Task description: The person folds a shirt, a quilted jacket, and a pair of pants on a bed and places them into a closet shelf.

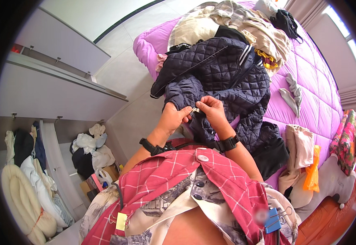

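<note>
A dark navy quilted jacket [208,64] with white-striped ribbed cuffs is spread over the near edge of the bed. My left hand [175,115] grips a gathered part of it, thumb pointing right. Close beside it, the fingertips of my right hand [212,111] pinch the same spot. Between both thumbs shows a small pale piece [195,109], perhaps a label or a fastener; its exact kind is too small to tell. The jacket's lower part hangs towards my body, partly hidden behind my wrists.
On the purple quilt [306,101] lie heaped bedding [227,18], a grey strip of cloth [292,95], black trousers [269,153], folded beige clothes [299,144] and an orange plastic bag [312,171]. A wardrobe [61,88] with stuffed compartments stands at left.
</note>
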Tool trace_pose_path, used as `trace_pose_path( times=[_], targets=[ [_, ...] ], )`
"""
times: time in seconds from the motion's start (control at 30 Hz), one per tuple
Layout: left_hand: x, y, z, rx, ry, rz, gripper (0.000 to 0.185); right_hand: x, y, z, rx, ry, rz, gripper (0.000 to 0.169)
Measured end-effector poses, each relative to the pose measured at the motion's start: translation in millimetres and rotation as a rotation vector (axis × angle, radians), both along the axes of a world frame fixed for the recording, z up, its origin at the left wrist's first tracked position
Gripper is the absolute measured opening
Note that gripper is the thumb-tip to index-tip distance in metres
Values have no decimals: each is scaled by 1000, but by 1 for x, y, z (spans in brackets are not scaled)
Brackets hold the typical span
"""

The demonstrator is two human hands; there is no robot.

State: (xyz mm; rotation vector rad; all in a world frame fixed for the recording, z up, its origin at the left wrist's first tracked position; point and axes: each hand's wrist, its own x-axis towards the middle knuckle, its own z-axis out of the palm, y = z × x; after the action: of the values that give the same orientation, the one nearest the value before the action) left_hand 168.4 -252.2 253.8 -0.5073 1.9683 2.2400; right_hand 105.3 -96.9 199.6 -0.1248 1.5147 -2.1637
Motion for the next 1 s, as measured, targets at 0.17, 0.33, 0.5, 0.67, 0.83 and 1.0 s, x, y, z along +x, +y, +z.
trace_pose_path(
  times=[0.17, 0.33, 0.5, 0.67, 0.83, 1.0],
  targets=[
    [-1, -8, -14, 34, -186, 5, 9, 9, -7, -18, 240, 97, -49, 13],
    [-6, 4, -4, 8, -23, 79, 5, 10, 9, 14, 483, 463, -52, 17],
    [-12, -1, -23, -120, -46, -20, 7, 15, 7, 27, 688, 828, -46, 18],
    [-13, 5, -33, -490, -56, -80, 26, 17, 15, 38, 885, 867, -21, 14],
    [-12, 11, -46, -888, 121, -107, 32, 21, 12, 21, 877, 695, -73, 16],
    [-5, 22, -37, -1054, 246, -49, 29, 22, 7, 8, 839, 556, -110, 18]
  ],
)
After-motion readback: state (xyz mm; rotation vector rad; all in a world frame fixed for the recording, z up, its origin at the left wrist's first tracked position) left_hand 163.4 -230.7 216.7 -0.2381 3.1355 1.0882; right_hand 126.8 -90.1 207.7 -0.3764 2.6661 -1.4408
